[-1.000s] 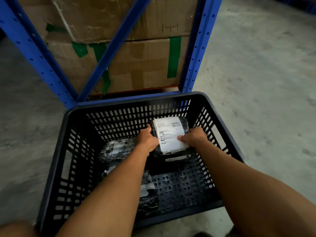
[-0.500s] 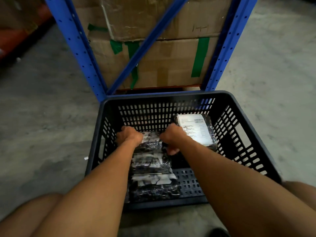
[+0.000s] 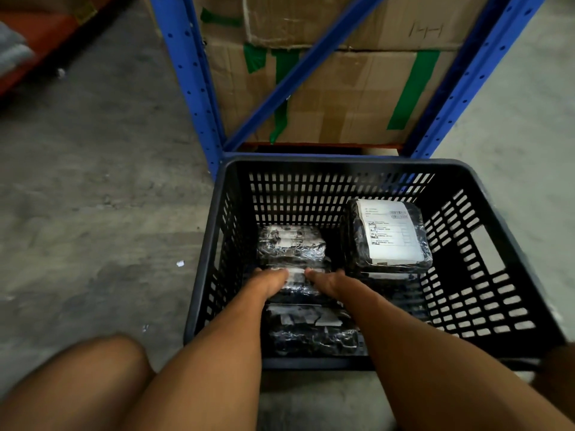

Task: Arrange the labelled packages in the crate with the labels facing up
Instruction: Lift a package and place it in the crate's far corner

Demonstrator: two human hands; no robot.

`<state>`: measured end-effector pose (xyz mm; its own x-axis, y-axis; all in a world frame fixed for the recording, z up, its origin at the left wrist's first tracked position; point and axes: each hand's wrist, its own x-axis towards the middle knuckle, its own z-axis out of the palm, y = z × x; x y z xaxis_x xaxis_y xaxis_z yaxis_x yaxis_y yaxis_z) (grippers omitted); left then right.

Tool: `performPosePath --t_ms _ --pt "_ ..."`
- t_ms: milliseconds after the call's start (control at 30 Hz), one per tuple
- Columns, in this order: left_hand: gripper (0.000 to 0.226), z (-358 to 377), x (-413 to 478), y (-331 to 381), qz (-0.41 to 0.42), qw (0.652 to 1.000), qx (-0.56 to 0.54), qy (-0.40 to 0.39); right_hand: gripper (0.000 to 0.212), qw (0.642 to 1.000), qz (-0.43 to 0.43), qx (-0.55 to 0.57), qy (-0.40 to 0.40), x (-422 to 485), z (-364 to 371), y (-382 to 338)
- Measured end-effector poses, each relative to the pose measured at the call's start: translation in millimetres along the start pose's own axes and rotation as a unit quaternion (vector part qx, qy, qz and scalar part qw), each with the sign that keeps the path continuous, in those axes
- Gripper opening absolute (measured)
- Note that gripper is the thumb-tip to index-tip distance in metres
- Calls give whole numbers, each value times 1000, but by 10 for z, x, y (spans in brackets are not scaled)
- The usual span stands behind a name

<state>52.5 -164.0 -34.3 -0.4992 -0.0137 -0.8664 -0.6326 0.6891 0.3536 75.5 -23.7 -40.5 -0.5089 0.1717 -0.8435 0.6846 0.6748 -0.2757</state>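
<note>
A dark slotted plastic crate [image 3: 348, 164] stands on the floor in front of me. In its right half a black wrapped package [image 3: 389, 236] lies with its white label facing up. Along the left half three wrapped packages lie in a row: a far one [image 3: 291, 244], a middle one [image 3: 295, 289] and a near one [image 3: 311, 332]. My left hand [image 3: 267, 283] and my right hand [image 3: 329, 283] both rest on the middle package, gripping its two sides. The hands hide most of it.
A blue steel rack [image 3: 186, 73] with taped cardboard boxes [image 3: 348, 88] stands right behind the crate. Grey concrete floor [image 3: 93, 213] lies to the left and right. My bare knee [image 3: 93, 368] is at the lower left.
Both hands let go of the label-up package, now lying in the crate's right half, and moved left and nearer, onto the middle package of the left row. The camera swung left.
</note>
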Motion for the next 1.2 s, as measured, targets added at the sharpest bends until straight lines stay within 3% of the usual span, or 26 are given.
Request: performPosePath --t_ms 167,367,467,533,667,767,833,967,1067,1100,1200 --pt "52 26 -146 13 -22 993 83 -75 47 989 13 -106 -99 0 -100 112" --pt "46 127 -232 30 -86 982 103 -135 46 985 41 -138 -100 -64 -196 338" --pt "59 166 -175 14 -72 987 133 -60 47 986 58 -113 -112 -80 -241 421" --pt "55 229 -82 -14 -65 992 98 -53 38 991 46 -70 -104 -70 -245 461" --pt "53 256 -43 -114 -101 992 32 -70 68 997 36 -49 -39 -135 -220 454" --pt "55 155 -43 -88 -103 992 29 -73 46 994 24 -56 -93 -275 -335 391" --pt "44 116 -125 -49 -111 987 77 -82 30 991 37 -68 -111 -365 -435 374" --pt "42 138 -233 12 -95 976 186 -60 41 983 25 -160 -81 -325 -432 339" --pt "46 172 -128 49 -23 964 260 -44 29 981 -5 -175 -88 -308 -327 215" --pt "42 169 -119 67 6 966 258 -16 26 980 -20 -185 -78 -284 -309 159" --pt "59 115 -14 105 33 974 202 98 21 978 -64 -197 -16 -187 -287 52"
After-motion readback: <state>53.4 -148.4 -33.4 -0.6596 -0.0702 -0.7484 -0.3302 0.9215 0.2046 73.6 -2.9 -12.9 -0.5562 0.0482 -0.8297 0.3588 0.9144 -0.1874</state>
